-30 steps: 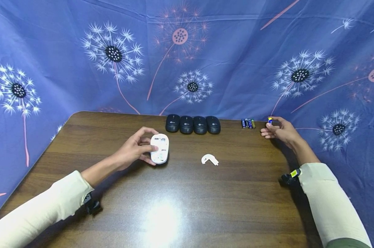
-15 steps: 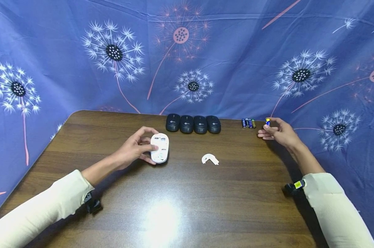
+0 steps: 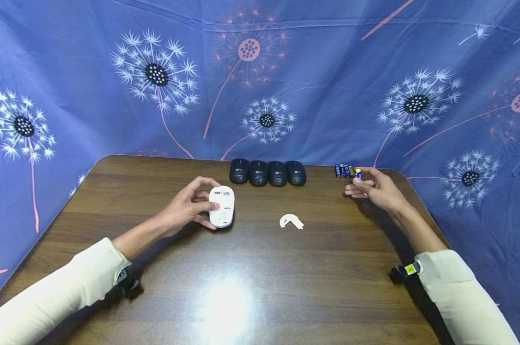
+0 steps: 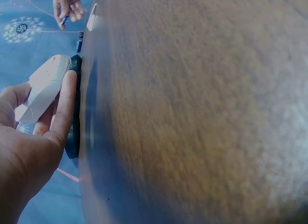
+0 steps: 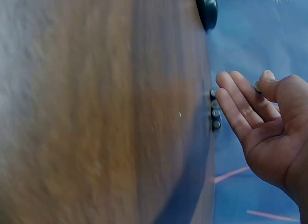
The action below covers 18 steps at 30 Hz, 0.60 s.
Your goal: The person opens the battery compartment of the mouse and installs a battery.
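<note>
My left hand [image 3: 183, 209] grips a white computer mouse [image 3: 223, 218] by its sides, its underside turned up and the thumb across it. Slots show in that underside. In the left wrist view the mouse [image 4: 44, 89] sits between thumb and fingers, above the table. At the back right, my right hand [image 3: 380, 190] pinches a blue and yellow battery [image 3: 357, 173] upright between thumb and index finger, the other fingers extended. Only the battery's end [image 5: 258, 87] shows in the right wrist view. A white curved cover [image 3: 292, 221] lies on the table between the hands.
Several black mice [image 3: 267, 173] stand in a row at the table's back edge. Right of them lie several batteries [image 3: 343, 170] side by side, close to the right hand. A patterned blue cloth [image 3: 320, 86] hangs behind the wooden table [image 3: 320, 278].
My right hand has moved left with the battery, closer to the row of batteries. The left hand and the white mouse have stayed in place.
</note>
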{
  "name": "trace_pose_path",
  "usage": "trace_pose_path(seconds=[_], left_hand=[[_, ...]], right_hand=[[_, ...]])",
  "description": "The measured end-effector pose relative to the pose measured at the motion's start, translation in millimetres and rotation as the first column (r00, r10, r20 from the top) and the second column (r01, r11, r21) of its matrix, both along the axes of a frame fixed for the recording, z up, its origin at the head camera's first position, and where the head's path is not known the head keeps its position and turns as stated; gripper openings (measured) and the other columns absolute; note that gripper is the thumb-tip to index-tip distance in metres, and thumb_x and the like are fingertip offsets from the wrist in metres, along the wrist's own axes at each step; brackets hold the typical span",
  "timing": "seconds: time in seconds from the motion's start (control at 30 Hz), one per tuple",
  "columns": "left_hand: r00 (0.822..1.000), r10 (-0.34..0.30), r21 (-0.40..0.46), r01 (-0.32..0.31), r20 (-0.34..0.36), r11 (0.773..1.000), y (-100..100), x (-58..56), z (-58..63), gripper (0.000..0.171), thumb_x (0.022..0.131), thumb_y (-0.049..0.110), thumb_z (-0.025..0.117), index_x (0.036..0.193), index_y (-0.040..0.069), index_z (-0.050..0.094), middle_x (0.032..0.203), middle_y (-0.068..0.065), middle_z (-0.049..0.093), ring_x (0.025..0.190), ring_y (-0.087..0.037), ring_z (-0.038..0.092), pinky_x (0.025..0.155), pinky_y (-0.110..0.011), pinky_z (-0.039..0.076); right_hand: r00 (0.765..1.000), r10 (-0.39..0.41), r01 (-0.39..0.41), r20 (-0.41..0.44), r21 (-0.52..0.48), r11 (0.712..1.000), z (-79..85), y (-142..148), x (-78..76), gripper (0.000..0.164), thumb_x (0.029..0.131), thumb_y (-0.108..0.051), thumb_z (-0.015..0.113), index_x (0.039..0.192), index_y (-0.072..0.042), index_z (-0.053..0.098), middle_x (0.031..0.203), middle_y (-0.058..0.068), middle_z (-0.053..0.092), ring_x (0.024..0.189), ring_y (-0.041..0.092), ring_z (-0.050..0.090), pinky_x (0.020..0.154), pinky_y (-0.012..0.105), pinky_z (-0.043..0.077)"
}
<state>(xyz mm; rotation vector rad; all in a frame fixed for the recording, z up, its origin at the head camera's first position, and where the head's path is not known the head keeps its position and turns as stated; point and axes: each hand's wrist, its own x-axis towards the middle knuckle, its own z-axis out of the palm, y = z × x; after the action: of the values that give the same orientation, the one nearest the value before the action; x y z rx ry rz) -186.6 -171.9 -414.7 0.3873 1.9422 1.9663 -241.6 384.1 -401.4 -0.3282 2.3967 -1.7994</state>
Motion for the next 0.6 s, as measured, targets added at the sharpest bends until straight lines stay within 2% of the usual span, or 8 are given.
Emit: trace_pose_path(seconds=[0.1,0.33,0.43,0.6], left_hand=[[1.000,-0.001,-0.002,0.001,0.001,1.000,0,-0.2,-0.3,0.057,0.107,-0.008,0.066,0.156,0.008,0.045,0.121,-0.018,0.069,0.094,-0.032,0.079,0.077,-0.061,0.075],[1.000,-0.007,-0.010,0.007,0.013,1.000,0,0.0,-0.2,0.057,0.107,-0.007,0.066,0.157,0.009,0.044,0.120,-0.018,0.070,0.094,-0.032,0.079,0.078,-0.061,0.075],[1.000,-0.006,-0.012,0.006,0.020,1.000,0,0.3,0.1,0.057,0.107,-0.007,0.066,0.157,0.009,0.044,0.121,-0.018,0.069,0.095,-0.032,0.079,0.078,-0.061,0.075],[1.000,0.005,-0.016,-0.004,0.027,1.000,0,-0.8,0.3,0.057,0.108,-0.006,0.066,0.157,0.009,0.044,0.121,-0.017,0.069,0.096,-0.032,0.078,0.078,-0.060,0.075]], right_hand=[[1.000,0.017,-0.017,-0.011,0.047,0.999,-0.3,-9,4.3,0.064,0.118,-0.008,0.057,0.165,0.019,0.023,0.103,0.006,0.088,0.093,0.012,0.086,0.087,0.029,0.074],[0.999,0.030,-0.033,0.019,0.175,0.984,-1.5,-29,13.0,0.065,0.119,-0.011,0.056,0.169,0.015,0.023,0.121,0.037,0.079,0.097,0.011,0.085,0.091,0.029,0.074],[0.999,0.023,-0.032,0.042,0.212,0.977,-1.7,-36,16.1,0.066,0.120,-0.014,0.056,0.171,0.012,0.024,0.126,0.041,0.076,0.098,0.012,0.086,0.091,0.027,0.073],[0.998,0.024,-0.034,0.051,0.215,0.976,0.1,-46,19.2,0.068,0.120,-0.016,0.056,0.172,0.012,0.022,0.128,0.041,0.075,0.098,0.013,0.086,0.092,0.028,0.073]])
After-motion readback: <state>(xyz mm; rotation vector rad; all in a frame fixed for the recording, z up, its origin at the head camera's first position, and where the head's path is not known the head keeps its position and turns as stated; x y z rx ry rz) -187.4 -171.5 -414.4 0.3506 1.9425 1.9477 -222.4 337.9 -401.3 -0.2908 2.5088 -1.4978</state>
